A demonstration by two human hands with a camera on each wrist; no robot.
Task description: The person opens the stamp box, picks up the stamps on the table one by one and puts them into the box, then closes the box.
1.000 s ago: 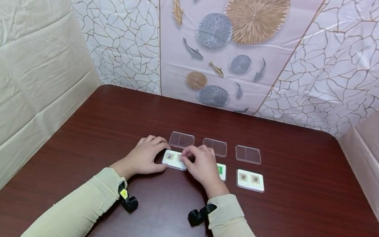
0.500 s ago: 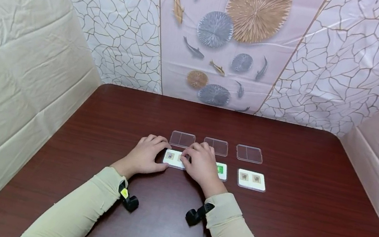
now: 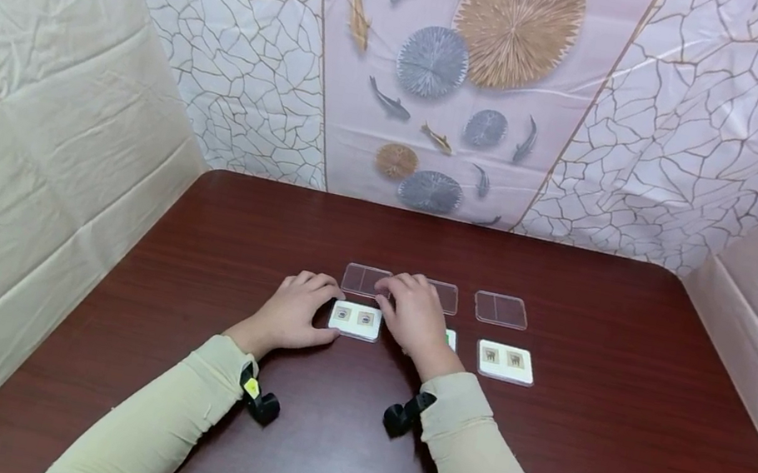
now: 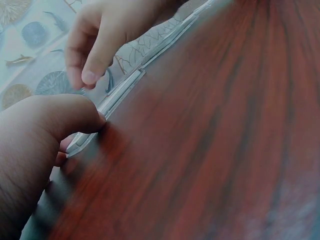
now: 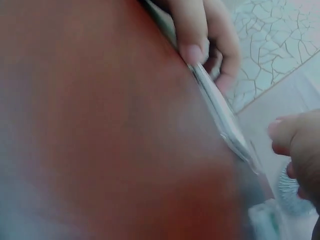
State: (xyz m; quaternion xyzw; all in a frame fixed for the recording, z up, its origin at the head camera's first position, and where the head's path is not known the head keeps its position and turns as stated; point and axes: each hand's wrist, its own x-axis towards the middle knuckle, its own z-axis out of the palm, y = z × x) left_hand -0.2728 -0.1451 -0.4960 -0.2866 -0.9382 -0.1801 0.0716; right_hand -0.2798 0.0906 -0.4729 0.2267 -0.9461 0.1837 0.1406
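Observation:
A flat clear case (image 3: 352,332) with a white insert lies in front of me, two small square pictures side by side on it. My left hand (image 3: 293,313) grips its left end, thumb at the near edge and fingers at the far edge. The left wrist view shows that thumb (image 4: 90,117) pressed on the rim of the case (image 4: 120,95). My right hand (image 3: 415,315) hovers right of this case, fingers loosely bent with nothing between them. Its forearm side covers most of a second case (image 3: 452,340), of which a white and green corner shows.
A third case (image 3: 504,373) with two brown pictures lies at the right. Behind stand three clear lids in a row: left (image 3: 364,279), middle (image 3: 448,298), partly behind my right hand, and right (image 3: 500,310). The brown table (image 3: 609,311) ends at a patterned cloth wall.
My right hand has come off the left case and moved up and to the right, uncovering its second picture. My left hand stays on the case.

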